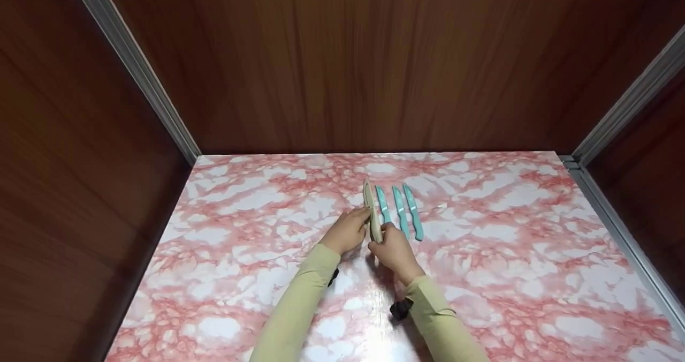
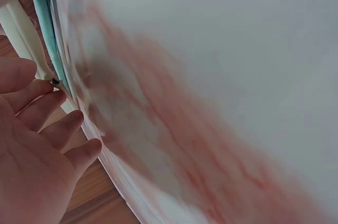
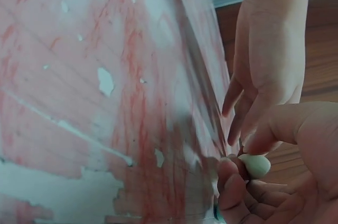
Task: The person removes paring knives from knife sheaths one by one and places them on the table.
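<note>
A cream-coloured long-handled tool (image 1: 375, 225) with a slotted far end stands out over the table between both hands; its exact kind is unclear. My right hand (image 1: 395, 249) grips its near end, whose rounded cream butt (image 3: 257, 165) shows between thumb and fingers in the right wrist view. Farther along, my left hand (image 1: 347, 231) pinches the tool's middle with thumb and forefinger, beside a small dark spot (image 2: 55, 81); the other fingers are extended. Just right of the tool lie three teal knives: a near one (image 1: 382, 204), a middle one (image 1: 400, 212) and a far-right one (image 1: 413, 212).
The table top (image 1: 225, 244) has a red and white marbled pattern. Brown wood-grain panels (image 1: 342, 67) rise behind and at both sides, with grey metal rails (image 1: 144, 73) at the corners. A dark wrist device (image 1: 401, 309) is strapped at the right sleeve.
</note>
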Motion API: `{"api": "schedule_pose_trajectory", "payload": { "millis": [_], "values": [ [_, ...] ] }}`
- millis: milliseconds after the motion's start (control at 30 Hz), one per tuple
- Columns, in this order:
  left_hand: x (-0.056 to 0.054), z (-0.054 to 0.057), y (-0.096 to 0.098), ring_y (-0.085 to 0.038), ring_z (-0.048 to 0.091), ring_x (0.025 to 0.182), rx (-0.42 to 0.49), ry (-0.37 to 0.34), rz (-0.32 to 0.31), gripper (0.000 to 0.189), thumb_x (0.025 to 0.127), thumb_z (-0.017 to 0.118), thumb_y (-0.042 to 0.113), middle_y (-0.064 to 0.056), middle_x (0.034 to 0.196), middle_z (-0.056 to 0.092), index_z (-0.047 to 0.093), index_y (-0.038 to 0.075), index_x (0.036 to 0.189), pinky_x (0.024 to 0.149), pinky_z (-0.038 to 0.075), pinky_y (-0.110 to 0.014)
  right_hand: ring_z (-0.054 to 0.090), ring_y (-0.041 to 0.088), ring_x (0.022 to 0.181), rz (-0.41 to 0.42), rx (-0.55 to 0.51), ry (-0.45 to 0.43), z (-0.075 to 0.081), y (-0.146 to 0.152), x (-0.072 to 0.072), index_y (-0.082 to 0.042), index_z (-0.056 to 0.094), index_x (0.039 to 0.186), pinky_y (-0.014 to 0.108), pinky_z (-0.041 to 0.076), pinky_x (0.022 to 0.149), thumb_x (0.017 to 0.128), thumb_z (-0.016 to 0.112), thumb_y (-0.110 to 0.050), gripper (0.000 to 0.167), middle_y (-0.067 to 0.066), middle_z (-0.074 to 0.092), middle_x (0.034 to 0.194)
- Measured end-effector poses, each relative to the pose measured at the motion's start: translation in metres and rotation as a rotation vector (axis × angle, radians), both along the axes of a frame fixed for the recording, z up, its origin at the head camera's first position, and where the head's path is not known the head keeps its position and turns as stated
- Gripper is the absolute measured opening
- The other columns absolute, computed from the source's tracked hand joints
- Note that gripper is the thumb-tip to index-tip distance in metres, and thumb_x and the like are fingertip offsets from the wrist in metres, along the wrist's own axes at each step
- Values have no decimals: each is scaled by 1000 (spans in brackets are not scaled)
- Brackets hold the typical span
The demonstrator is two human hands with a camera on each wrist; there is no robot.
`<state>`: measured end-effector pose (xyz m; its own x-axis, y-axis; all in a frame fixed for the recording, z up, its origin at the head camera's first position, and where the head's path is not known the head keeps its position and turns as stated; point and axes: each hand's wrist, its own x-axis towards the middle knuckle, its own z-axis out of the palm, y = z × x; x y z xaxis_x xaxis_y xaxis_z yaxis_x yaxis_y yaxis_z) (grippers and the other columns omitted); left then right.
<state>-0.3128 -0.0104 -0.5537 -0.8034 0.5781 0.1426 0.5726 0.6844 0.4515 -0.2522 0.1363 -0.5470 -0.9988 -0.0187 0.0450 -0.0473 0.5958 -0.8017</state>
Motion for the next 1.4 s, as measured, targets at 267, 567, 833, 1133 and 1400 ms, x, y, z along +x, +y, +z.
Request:
{"api": "schedule_pose_trajectory", "payload": {
  "millis": [267,567,833,1133,1400],
  "values": [
    [5,-2,2,-34,39,132,56,7,-15,46,96,48,3,-19,143,43,44,-3,141,109,29,-48,54,18,59,-47,-13,-18,-1,-1,0,7,53,105,30,46,50,82,64,-8,30,10,60,78],
    [9,-4,4,-34,39,132,70,-28,5,46,97,49,6,-18,144,42,43,-1,142,110,29,-44,50,12,48,-25,-35,-21,0,1,5,8,56,107,27,42,42,90,60,-9,24,5,59,67],
    [16,-6,3,-34,38,133,76,-6,25,45,97,49,5,-20,145,40,43,-4,141,110,30,-42,54,16,58,-85,-32,47,-1,2,10,10,58,113,29,46,50,92,57,-7,26,10,62,77],
    [24,-4,1,-37,35,134,89,98,22,47,98,50,8,-20,147,37,42,-3,142,109,30,-47,52,14,52,-84,-59,47,12,9,17,7,59,118,29,44,45,94,55,-5,27,9,62,71],
    [36,1,-5,-36,31,136,36,217,29,51,97,53,17,-19,147,37,42,1,143,111,26,-46,62,30,62,-78,-124,54,29,19,24,6,61,113,25,45,46,95,52,-3,22,16,64,75]
  ]
}}
